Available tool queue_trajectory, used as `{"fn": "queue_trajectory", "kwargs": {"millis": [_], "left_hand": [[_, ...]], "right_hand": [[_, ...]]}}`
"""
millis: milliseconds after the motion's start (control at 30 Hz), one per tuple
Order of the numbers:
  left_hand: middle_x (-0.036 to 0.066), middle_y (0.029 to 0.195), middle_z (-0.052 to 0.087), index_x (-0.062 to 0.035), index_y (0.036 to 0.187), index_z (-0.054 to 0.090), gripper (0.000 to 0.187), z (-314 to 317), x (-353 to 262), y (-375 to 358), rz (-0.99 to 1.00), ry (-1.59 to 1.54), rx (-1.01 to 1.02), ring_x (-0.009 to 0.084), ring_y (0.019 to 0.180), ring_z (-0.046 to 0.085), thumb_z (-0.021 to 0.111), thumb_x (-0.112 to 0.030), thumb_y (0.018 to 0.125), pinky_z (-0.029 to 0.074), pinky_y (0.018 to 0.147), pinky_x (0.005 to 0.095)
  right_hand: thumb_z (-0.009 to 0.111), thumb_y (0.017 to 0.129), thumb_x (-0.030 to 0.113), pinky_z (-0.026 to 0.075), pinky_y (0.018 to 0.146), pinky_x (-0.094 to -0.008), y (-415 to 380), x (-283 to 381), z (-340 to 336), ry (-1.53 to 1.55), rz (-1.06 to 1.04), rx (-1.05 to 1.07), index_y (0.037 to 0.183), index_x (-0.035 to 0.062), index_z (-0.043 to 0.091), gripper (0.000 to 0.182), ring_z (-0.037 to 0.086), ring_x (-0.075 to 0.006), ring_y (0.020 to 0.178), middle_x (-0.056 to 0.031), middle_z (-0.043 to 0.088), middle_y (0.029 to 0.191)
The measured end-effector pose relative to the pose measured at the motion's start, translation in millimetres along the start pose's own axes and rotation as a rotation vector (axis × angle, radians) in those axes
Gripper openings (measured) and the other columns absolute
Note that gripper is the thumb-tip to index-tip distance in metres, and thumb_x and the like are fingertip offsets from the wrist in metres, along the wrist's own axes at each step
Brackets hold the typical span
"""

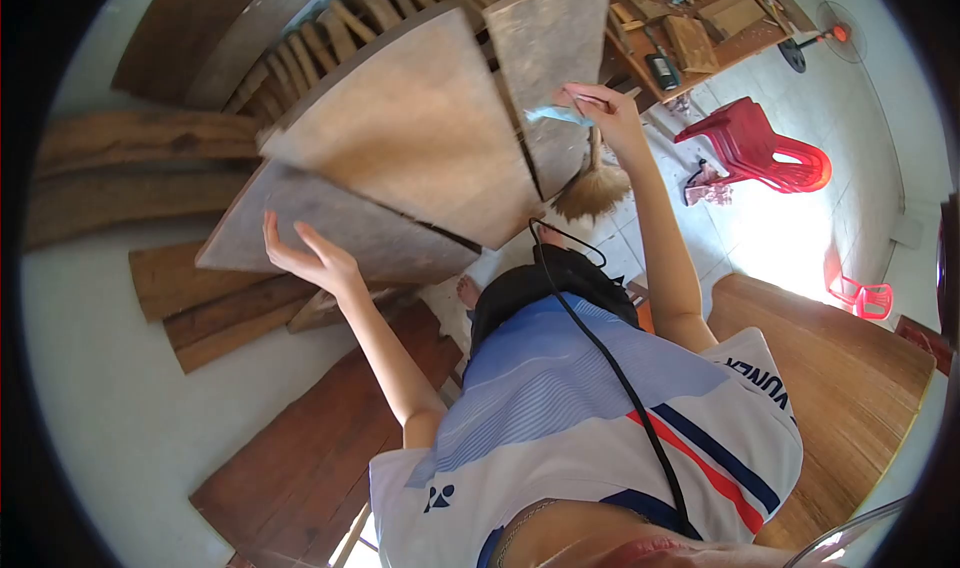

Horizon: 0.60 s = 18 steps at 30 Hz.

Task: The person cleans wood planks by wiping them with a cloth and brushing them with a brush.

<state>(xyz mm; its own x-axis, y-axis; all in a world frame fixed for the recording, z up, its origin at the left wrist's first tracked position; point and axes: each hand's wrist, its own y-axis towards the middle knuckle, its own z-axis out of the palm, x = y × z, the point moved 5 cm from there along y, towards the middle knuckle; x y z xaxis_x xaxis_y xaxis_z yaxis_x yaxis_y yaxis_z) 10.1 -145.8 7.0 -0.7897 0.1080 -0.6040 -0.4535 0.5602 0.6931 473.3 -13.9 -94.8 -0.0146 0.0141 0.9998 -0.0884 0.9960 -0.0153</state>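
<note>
A wide wooden panel (410, 118) stands tilted in front of me, with a greyish panel (340, 223) at its left and another pale panel (550, 43) at its right. Dark gaps run between them. My left hand (312, 258) is at the face of the left panel, fingers spread and nothing in them. Pinched in my right hand (605, 113) is a thin light blue cloth (558, 115), which hangs in front of the right panel.
Curved wooden pieces (330, 38) are stacked behind the panels; boards (140, 168) lean at the left. A broom (594, 190) stands by the right panel. Tools and wood scraps cover a workbench (740, 48). Red plastic chairs (755, 148) and a wooden tabletop (820, 368) are at the right.
</note>
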Motion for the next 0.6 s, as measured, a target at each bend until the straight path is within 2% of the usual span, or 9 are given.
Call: {"fn": "queue_trajectory", "kwargs": {"millis": [33, 100, 167, 233, 367, 400, 500, 533, 600], "left_hand": [[0.021, 0.149, 0.047, 0.0047, 0.146, 0.043, 0.052, 15.2, -7.6, -6.4, -0.065, -0.07, 0.022, 0.036, 0.142, 0.041, 0.054, -0.027, 0.106, 0.029, 0.119, 0.0498], [0.022, 0.157, 0.033, 0.0043, 0.153, 0.03, 0.065, 45.5, -24.9, -9.1, -0.106, -0.11, 0.029, 0.0356, 0.148, 0.031, 0.057, -0.031, 0.105, 0.023, 0.123, 0.0502], [0.023, 0.163, 0.018, 0.0044, 0.158, 0.015, 0.082, 72.9, -30.9, -10.1, -0.153, -0.122, 0.033, 0.036, 0.153, 0.021, 0.062, -0.034, 0.103, 0.017, 0.126, 0.0507], [0.026, 0.166, 0.001, 0.005, 0.16, -0.002, 0.103, 98.7, -26.3, -6.7, -0.194, -0.106, 0.043, 0.0373, 0.156, 0.009, 0.069, -0.037, 0.098, 0.012, 0.128, 0.0511], [0.032, 0.163, -0.011, 0.0085, 0.156, -0.017, 0.131, 127.1, -31.6, -2.5, -0.265, -0.065, 0.074, 0.0414, 0.156, -0.003, 0.082, -0.042, 0.087, 0.009, 0.126, 0.0561], [0.034, 0.162, -0.012, 0.0099, 0.155, -0.018, 0.135, 129.1, -27.6, -1.3, -0.237, -0.035, 0.058, 0.0429, 0.155, -0.005, 0.084, -0.044, 0.085, 0.009, 0.126, 0.0582], [0.037, 0.161, -0.014, 0.0115, 0.154, -0.021, 0.149, 133.9, -13.6, -1.0, -0.188, 0.197, 0.072, 0.0462, 0.154, -0.01, 0.091, -0.05, 0.075, 0.006, 0.124, 0.0634], [0.038, 0.161, -0.015, 0.0115, 0.154, -0.022, 0.154, 135.0, -12.5, -1.4, -0.172, 0.296, 0.087, 0.0471, 0.154, -0.012, 0.093, -0.051, 0.071, 0.004, 0.123, 0.0649], [0.037, 0.161, -0.019, 0.0114, 0.153, -0.023, 0.162, 137.0, -11.7, -1.2, -0.193, 0.33, 0.098, 0.048, 0.154, -0.014, 0.095, -0.055, 0.064, 0.002, 0.122, 0.0674]], "right_hand": [[0.066, 0.097, 0.004, 0.048, 0.104, -0.0289, 5.9, -4.3, -26.0, 0.006, 0.022, 0.02, 0.138, -0.003, 0.061, 0.042, 0.06, -0.0146, 0.123, -0.0106, 0.069, 0.13], [0.067, 0.092, -0.005, 0.052, 0.099, -0.031, 20.2, -19.8, -87.2, 0.083, -0.051, -0.258, 0.139, -0.004, 0.058, 0.048, 0.065, -0.0178, 0.113, -0.011, 0.07, 0.123], [0.069, 0.089, -0.007, 0.056, 0.094, -0.0329, 46.8, -70.5, -162.1, 0.167, 0.101, -0.453, 0.131, -0.0041, 0.061, 0.043, 0.07, -0.0211, 0.104, -0.0134, 0.07, 0.118], [0.071, 0.089, -0.005, 0.057, 0.094, -0.0345, 76.0, -145.2, -237.5, 0.394, 0.203, -0.534, 0.13, -0.0043, 0.061, 0.042, 0.069, -0.0232, 0.106, -0.0137, 0.07, 0.118], [0.075, 0.088, -0.001, 0.057, 0.097, -0.0381, 144.1, -222.3, -335.3, 0.615, 0.274, -0.645, 0.13, -0.0041, 0.059, 0.045, 0.069, -0.0264, 0.11, -0.0127, 0.07, 0.117], [0.076, 0.088, -0.001, 0.056, 0.1, -0.041, 166.3, -226.7, -351.9, 0.723, 0.145, -0.567, 0.13, -0.0035, 0.059, 0.045, 0.069, -0.0279, 0.11, -0.0128, 0.07, 0.115], [0.079, 0.088, 0.002, 0.055, 0.103, -0.0414, 184.3, -185.1, -350.9, 0.842, 0.17, -0.652, 0.128, -0.0026, 0.06, 0.045, 0.068, -0.0292, 0.112, -0.012, 0.071, 0.113], [0.08, 0.09, 0.011, 0.056, 0.102, -0.0413, 181.0, -184.7, -345.5, 0.729, 0.335, -0.861, 0.131, 0.0003, 0.059, 0.047, 0.069, -0.0314, 0.111, -0.0102, 0.072, 0.109], [0.077, 0.093, 0.023, 0.057, 0.099, -0.0436, 186.7, -228.1, -359.9, 0.249, 0.47, -0.723, 0.13, 0.0016, 0.062, 0.046, 0.07, -0.034, 0.11, -0.0136, 0.073, 0.11]]}}
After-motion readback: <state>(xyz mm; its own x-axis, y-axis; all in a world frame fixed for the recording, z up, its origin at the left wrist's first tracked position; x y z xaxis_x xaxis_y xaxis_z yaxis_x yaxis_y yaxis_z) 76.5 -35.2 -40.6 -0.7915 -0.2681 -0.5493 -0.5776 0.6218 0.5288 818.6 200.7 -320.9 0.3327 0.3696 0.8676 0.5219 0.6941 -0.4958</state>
